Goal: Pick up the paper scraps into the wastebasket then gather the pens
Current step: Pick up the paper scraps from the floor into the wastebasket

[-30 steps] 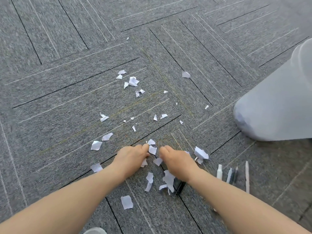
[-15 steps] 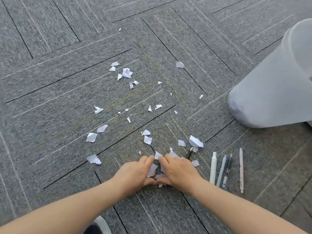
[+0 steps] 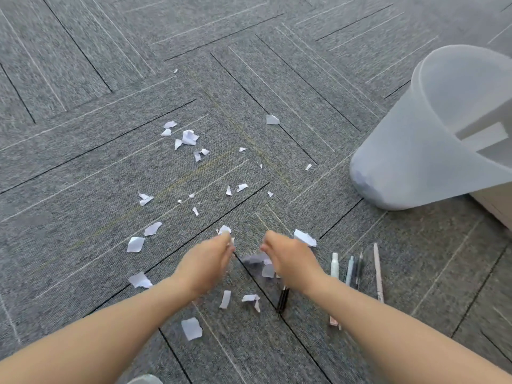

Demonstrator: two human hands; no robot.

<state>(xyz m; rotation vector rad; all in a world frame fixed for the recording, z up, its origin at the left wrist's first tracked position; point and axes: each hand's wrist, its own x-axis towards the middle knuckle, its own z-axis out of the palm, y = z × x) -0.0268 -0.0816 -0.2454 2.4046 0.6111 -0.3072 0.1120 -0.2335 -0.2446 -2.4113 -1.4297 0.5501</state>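
White paper scraps (image 3: 189,137) lie scattered over the grey carpet, several near my hands. My left hand (image 3: 209,260) and my right hand (image 3: 289,260) hover apart over the floor with curved fingers, both blurred. A blurred clump of scraps (image 3: 260,263) sits between them; whether either hand holds any is unclear. A scrap (image 3: 304,237) lies just beyond my right hand. Pens (image 3: 349,268) lie side by side right of my right wrist, and a dark pen (image 3: 282,299) pokes out under that wrist. The translucent wastebasket (image 3: 410,162) stands at the right.
Grey carpet tiles (image 3: 83,79) cover the whole floor. A pale furniture base (image 3: 496,209) sits behind the wastebasket at the right edge. The tip of a shoe (image 3: 144,380) shows at the bottom edge.
Half a second ago my hands were pressed together around scraps; now they have parted and moved forward, with loose scraps blurred between them. The view has shifted, showing more of the wastebasket.
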